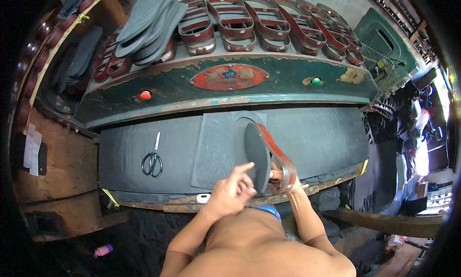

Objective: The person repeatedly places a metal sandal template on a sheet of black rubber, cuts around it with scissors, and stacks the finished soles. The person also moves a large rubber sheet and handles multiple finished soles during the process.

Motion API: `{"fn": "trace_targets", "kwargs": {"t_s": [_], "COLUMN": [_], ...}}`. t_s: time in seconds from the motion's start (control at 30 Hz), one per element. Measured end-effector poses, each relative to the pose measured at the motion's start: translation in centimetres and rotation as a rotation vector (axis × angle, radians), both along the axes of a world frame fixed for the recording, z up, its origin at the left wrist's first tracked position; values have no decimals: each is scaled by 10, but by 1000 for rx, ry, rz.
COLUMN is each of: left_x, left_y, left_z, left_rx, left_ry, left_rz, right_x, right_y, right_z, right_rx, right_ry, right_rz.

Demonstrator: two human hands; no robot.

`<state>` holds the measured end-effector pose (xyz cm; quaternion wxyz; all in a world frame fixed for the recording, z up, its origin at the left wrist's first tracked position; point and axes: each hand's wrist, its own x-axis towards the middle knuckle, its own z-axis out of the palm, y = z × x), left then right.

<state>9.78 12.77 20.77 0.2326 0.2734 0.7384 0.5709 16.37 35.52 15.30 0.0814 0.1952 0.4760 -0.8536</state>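
Note:
My right hand [276, 175] grips a red, sole-shaped cutting die [283, 157], its fingers reaching in among the metal bars. The die is tilted up on its side above the table. A dark grey foam sole [258, 154] sits at the die's left edge, facing my left hand [233, 193]. That hand is beside the sole with nothing in it, its index finger stretched out and the others loosely bent. Under the die lies a dark grey foam sheet [216, 142] with a curved sole outline in it.
Black-handled scissors [152, 157] lie left on the dark table [122, 133]. Behind stands a green press beam [168, 82] with a red button [145, 95] and a green button [316, 81]. On top are several red dies [230, 18] and stacked grey soles [149, 25].

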Motion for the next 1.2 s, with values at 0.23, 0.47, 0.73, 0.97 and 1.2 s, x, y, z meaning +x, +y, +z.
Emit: {"fn": "trace_targets", "kwargs": {"t_s": [0.23,0.47,0.73,0.97,1.2], "left_x": [-23,-90,-241,-206,-144], "left_y": [-4,-51,78,12,-175], "left_z": [57,91,91,12,-99], "left_rx": [-99,233,594,344,-1024], "left_ry": [580,574,231,195,433], "left_rz": [-40,656,606,368,645], "right_x": [16,54,20,13,29], "right_y": [14,127,144,116,3], "right_z": [37,36,-56,-69,-41], "right_rx": [352,782,1565,1727,1530], "right_ry": [-1,27,-365,-358,203], "right_rz": [33,-246,-41,211,240]}}
